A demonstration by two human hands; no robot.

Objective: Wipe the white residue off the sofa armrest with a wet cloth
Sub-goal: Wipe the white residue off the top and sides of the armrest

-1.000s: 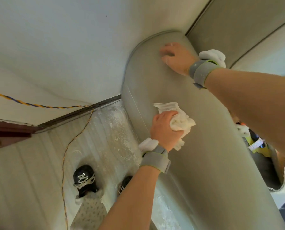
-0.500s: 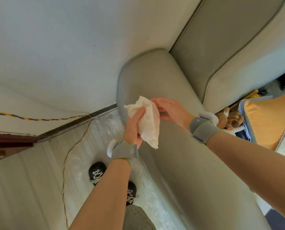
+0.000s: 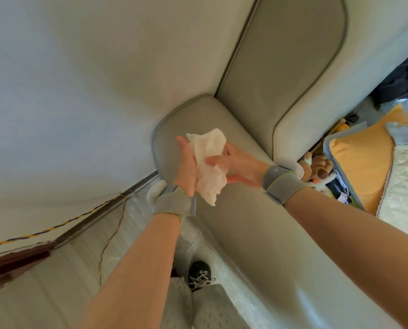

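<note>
Below my hands runs the armrest (image 3: 233,224); above it my left hand (image 3: 186,167) and right hand (image 3: 239,166), palms facing, press the crumpled cloth (image 3: 210,162) between them, my right thumb curled over it.

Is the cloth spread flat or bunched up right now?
Bunched: the cloth is crumpled between left hand and right hand, held above the armrest.
</note>
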